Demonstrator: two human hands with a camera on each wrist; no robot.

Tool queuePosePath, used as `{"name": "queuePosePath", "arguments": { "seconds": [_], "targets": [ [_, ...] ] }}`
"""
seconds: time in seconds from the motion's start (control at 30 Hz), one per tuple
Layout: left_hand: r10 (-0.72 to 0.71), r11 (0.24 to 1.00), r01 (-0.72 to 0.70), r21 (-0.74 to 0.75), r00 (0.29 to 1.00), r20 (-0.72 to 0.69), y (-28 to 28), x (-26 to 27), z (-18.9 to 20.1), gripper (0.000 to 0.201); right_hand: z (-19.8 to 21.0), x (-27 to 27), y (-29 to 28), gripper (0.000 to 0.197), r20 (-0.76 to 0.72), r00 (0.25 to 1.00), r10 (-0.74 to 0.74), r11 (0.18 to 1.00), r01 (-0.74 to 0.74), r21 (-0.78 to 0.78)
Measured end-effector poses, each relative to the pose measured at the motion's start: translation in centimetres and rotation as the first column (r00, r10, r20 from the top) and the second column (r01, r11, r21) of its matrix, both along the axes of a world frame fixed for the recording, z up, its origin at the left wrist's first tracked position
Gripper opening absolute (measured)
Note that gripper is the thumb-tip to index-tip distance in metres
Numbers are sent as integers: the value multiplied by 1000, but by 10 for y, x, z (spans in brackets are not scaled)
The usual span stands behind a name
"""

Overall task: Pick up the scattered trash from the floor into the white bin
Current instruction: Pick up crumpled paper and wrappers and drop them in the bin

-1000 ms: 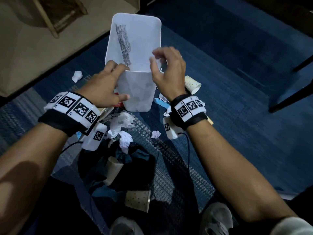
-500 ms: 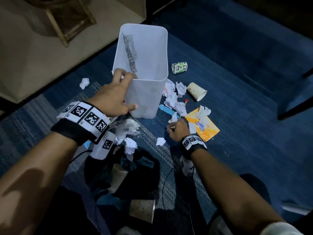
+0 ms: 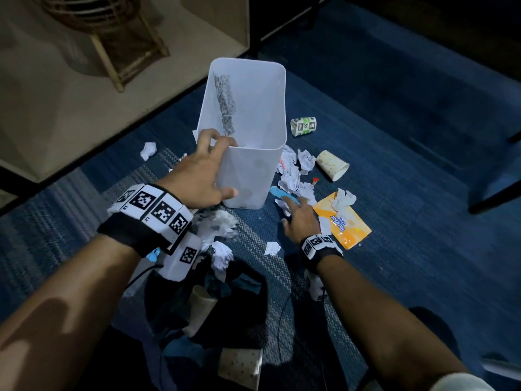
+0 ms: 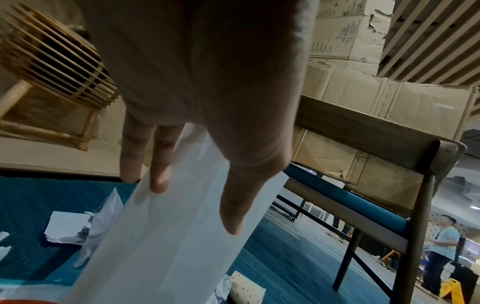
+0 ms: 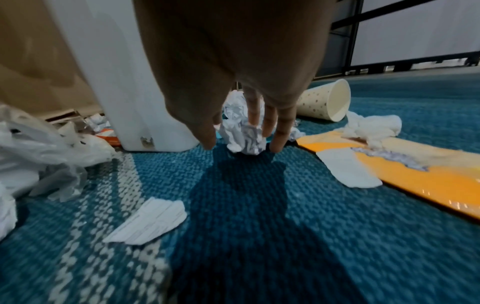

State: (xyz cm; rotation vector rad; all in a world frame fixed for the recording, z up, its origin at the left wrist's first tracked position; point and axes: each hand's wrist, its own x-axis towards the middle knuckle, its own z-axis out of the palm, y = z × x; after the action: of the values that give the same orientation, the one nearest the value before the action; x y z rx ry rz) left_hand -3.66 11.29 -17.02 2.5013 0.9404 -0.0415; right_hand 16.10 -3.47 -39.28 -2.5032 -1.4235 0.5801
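The white bin (image 3: 253,170) stands upright on the blue carpet. My left hand (image 3: 203,170) grips its near-left rim, fingers hooked over the edge and thumb (image 4: 233,205) on the outer wall (image 4: 168,236). Low on the floor to the right of the bin (image 5: 130,82), my right hand (image 3: 298,218) has straight fingers (image 5: 267,123) and thumb spread around a crumpled white paper ball (image 5: 244,142). It touches the ball without closing on it. More crumpled paper (image 3: 290,179) lies just beyond.
Around the bin lie a dotted paper cup (image 3: 332,165), a green-white cup (image 3: 303,126), an orange tissue packet (image 3: 346,224), a paper scrap (image 3: 272,247) and a plastic bag (image 3: 217,224). A wooden stool (image 3: 112,38) stands far left, a dark furniture leg (image 3: 493,198) at right.
My right hand came down from over the bin to the floor on its right, then spread its fingers forward over the paper ball. The left hand kept its hold on the rim.
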Motion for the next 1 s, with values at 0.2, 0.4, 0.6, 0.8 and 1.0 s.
{"name": "queuePosePath", "arguments": {
  "seconds": [0.2, 0.4, 0.6, 0.8, 1.0],
  "targets": [
    [4, 1000, -4, 0, 1000, -3, 0, 0, 0, 86, -24, -7, -2, 28, 64, 998, -24, 997, 28, -72],
    [21, 999, -22, -27, 999, -27, -1, 2, 4, 87, -19, -7, -20, 18, 62, 983, -174, 978, 165, 128],
    [28, 999, -30, -38, 998, -49, 0, 2, 6, 87, 47, -6, -15, 28, -104, 909, -405, 825, 412, 387],
    [7, 1000, -8, -25, 1000, -26, 0, -3, 6, 83, 168, -2, -6, 17, -218, 912, -348, 435, 363, 824],
    [12, 1000, -12, -8, 999, -31, -4, -5, 8, 81, 241, -12, 52, 18, -56, 983, -173, 319, 110, 942]
  ]
}}
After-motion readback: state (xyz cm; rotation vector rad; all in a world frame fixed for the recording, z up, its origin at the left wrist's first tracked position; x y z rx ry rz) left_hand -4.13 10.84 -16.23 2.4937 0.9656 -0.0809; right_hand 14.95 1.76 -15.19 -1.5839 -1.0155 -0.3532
